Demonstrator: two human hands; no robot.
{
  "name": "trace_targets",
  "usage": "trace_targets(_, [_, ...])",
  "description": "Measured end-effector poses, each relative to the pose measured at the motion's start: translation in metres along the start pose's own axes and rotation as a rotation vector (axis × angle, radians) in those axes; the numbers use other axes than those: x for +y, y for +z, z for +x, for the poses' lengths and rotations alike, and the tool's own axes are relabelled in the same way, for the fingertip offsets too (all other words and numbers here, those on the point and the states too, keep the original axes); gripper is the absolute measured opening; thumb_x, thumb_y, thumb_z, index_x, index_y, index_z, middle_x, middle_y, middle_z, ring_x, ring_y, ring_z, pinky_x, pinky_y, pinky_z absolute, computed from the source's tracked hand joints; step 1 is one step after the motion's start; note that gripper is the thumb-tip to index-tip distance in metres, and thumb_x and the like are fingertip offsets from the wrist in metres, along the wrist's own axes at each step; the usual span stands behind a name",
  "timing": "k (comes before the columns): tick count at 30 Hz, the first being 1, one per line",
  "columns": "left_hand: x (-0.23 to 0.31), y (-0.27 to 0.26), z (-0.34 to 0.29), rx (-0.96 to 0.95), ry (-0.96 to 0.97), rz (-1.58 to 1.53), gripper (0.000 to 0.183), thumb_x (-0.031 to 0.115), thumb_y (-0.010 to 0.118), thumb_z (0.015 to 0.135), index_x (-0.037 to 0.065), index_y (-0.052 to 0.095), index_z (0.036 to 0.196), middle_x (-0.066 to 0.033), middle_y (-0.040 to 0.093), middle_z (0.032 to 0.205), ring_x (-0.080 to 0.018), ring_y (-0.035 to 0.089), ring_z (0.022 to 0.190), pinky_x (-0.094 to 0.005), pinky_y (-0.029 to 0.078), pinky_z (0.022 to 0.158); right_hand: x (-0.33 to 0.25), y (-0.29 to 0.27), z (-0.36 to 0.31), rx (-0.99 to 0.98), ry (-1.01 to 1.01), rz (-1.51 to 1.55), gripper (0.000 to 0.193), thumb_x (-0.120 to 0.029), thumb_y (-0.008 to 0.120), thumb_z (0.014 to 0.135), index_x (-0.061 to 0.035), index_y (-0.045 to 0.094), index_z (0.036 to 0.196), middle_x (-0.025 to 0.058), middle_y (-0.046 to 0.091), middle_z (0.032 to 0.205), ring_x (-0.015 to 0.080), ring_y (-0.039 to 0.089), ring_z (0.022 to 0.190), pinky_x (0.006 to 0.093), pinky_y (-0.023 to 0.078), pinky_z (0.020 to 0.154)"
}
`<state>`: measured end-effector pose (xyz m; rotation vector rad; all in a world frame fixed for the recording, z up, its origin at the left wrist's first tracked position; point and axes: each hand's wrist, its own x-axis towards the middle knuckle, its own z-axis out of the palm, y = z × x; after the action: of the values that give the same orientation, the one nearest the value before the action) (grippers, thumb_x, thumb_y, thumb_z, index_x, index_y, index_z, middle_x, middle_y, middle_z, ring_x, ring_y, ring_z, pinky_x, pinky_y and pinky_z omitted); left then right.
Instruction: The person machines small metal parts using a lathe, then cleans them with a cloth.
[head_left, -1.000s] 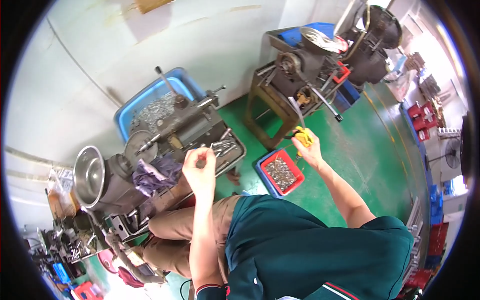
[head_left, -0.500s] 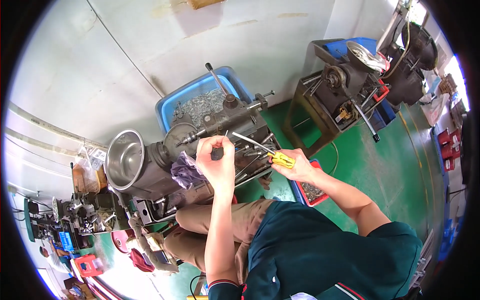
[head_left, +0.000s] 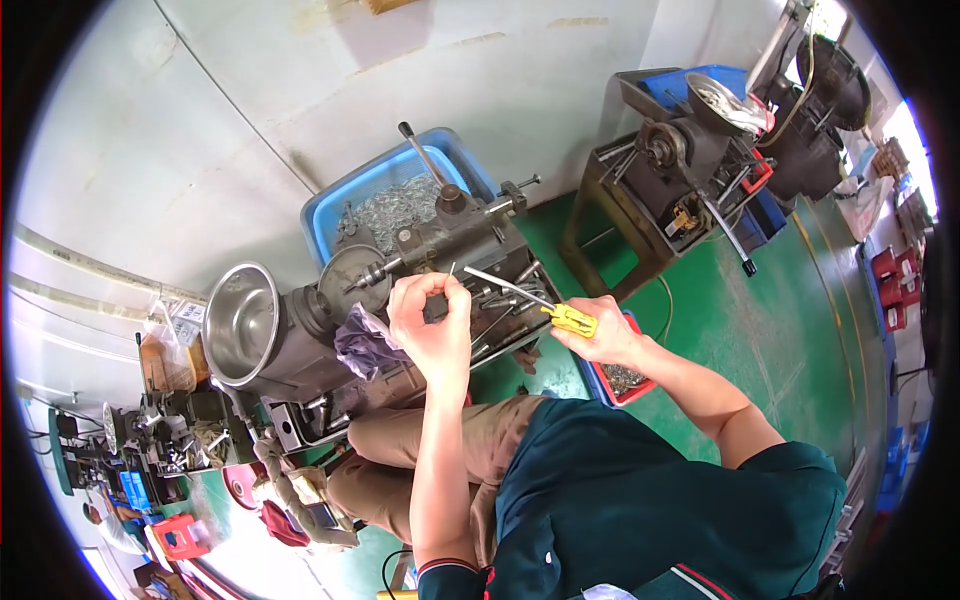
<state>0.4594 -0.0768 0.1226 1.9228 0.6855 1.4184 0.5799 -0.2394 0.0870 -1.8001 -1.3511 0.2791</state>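
Note:
My left hand [head_left: 435, 325] is raised over the near side of a dark metal machine [head_left: 470, 245]. Thumb and forefinger are pinched on a small thin metal pin [head_left: 453, 267], whose tip stands up above them. My right hand [head_left: 608, 338] is closed round the yellow handle of a screwdriver [head_left: 573, 319]. Its long shaft points up and left, with the tip close to the pin but seemingly apart from it. Beside my left wrist a crumpled purple cloth [head_left: 368, 345] lies on the machine.
Behind the machine sits a blue basket [head_left: 318, 210] of small shiny metal pieces; a steel bowl [head_left: 240, 325] is at its left end. A lever [head_left: 422, 150] sticks up. Right stands a second machine [head_left: 690, 150]. A red-rimmed bin [head_left: 637, 393] is below my right forearm.
The view has shifted slightly, so the machines appear a little farther left. Both hands keep their grips, and the screwdriver tip stays near the pin.

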Motion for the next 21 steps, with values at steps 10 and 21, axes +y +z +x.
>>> trace_targets(10, [-0.012,-0.013,-0.003,-0.04,-0.519,-0.732,0.009,-0.006,0.053,0.073,0.002,0.056,0.07,0.0031,0.051,0.07,-0.0036,0.044,0.066,-0.0161,0.034,0.063,0.003,0.002,-0.007,-0.079,-0.052,0.025,0.022,-0.02,0.062,0.067,-0.0015,0.055,0.076,0.0126,0.054,0.061,0.0303,0.053,0.055,0.034,0.042,0.049])
trace_targets(21, [-0.023,-0.023,-0.018,-0.139,-0.497,-0.568,0.007,-0.006,0.054,0.07,0.001,0.055,0.069,0.0009,0.05,0.069,-0.0056,0.045,0.064,-0.0182,0.035,0.06,0.001,0.003,-0.005,-0.082,-0.182,0.038,0.025,-0.015,0.064,0.066,0.0004,0.055,0.083,0.0122,0.055,0.076,0.0256,0.056,0.064,0.0302,0.045,0.058])
